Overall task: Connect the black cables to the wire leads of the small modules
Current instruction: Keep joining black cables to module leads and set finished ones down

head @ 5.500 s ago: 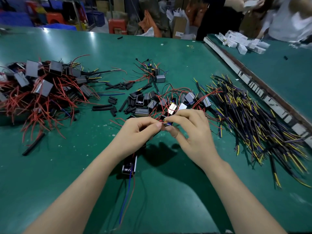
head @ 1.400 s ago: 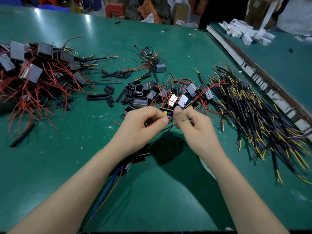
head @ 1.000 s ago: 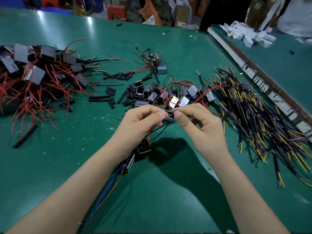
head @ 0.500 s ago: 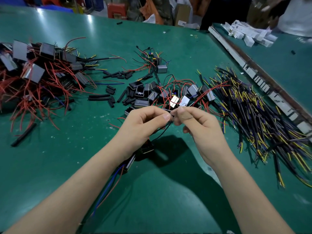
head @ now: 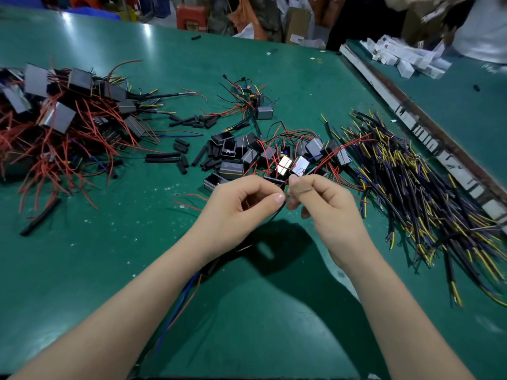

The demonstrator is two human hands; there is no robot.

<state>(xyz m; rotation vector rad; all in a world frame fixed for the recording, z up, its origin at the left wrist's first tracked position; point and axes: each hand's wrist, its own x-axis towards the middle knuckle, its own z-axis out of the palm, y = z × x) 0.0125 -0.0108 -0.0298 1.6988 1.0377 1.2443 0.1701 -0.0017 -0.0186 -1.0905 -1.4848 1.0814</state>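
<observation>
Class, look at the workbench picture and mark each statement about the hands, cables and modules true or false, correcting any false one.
1. Both hands pinch thin wires between their fingertips. True: the left hand and the right hand meet at the wires.
2. The pile of black cables with yellow tips lies at the left of the table. False: it lies at the right.
3. The modules with red leads are heaped at the left. True.
4. The table is red. False: it is green.
5. Short black tube pieces lie between the heaps. True.
</observation>
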